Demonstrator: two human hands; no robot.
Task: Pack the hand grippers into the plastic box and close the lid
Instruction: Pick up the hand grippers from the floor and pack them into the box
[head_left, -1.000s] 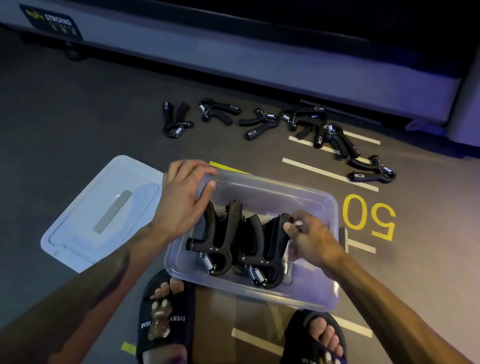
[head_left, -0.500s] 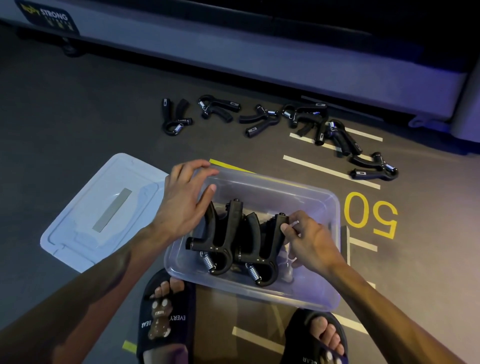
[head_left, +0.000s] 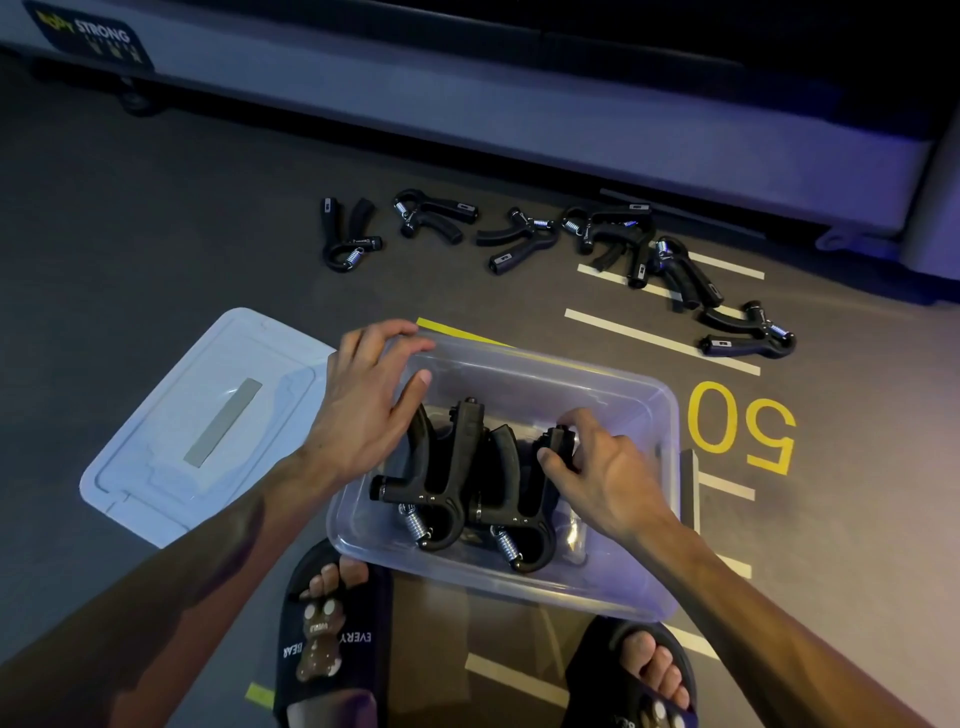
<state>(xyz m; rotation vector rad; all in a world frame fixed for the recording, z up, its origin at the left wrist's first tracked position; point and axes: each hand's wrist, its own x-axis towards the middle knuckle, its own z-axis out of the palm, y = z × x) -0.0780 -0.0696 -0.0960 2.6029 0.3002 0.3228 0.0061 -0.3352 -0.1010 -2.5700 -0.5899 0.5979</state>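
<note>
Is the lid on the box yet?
No, the lid lies flat on the floor left of the open plastic box.

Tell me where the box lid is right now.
In the head view the lid lies flat on the floor left of the plastic box, beside the left hand, which rests on the box's rim.
</note>
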